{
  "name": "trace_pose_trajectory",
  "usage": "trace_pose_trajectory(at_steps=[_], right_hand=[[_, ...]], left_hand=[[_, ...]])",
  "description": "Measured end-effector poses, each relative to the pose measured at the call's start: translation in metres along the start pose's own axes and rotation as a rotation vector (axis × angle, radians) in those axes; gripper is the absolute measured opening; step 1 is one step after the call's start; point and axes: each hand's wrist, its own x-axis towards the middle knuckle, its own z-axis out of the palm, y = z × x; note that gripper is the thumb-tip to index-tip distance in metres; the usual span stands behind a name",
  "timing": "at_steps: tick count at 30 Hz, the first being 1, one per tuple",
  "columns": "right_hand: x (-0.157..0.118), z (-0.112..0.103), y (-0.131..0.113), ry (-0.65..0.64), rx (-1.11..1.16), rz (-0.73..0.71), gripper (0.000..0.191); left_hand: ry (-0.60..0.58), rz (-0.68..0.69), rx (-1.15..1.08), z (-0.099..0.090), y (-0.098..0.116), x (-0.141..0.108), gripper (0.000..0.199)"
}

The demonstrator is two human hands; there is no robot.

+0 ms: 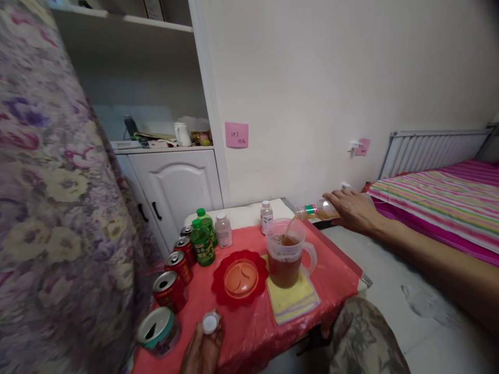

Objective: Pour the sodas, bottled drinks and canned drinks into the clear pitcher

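My right hand (353, 210) is wrapped round a clear plastic bottle (323, 209) with a green and red label, tipped nearly level. From its mouth a stream of brown liquid runs into a translucent plastic pitcher (286, 267), more than half full, with its handle to the right. The pitcher stands on a folded yellow cloth (294, 306). Low in view, my left hand (205, 348) pinches a white bottle cap (210, 324). Just beyond that hand lies a red scalloped plate (218, 283) with a round orange lid (240, 279) on it.
Along the left of the red-covered table (249, 332) stand several opened drink cans (170, 291) and two green bottles (203, 244). Two white-capped bottles (223, 231) are towards the back. A floral curtain (58, 208) hangs close on the left; a bed (440, 192) is at right.
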Motion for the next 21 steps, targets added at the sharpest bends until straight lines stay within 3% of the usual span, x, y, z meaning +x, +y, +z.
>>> trace_pose_trajectory(at_steps=[11, 21], right_hand=[[0.0024, -0.0013, 0.0024, 0.013, -0.01, -0.015, 0.056], [0.0017, -0.0092, 0.0033, 0.013, -0.036, -0.032, 0.049]], left_hand=[[0.074, 0.018, -0.006, 0.0074, -0.0004, -0.0023, 0.039], [0.082, 0.01, 0.003, 0.0042, 0.0, 0.0002, 0.034]])
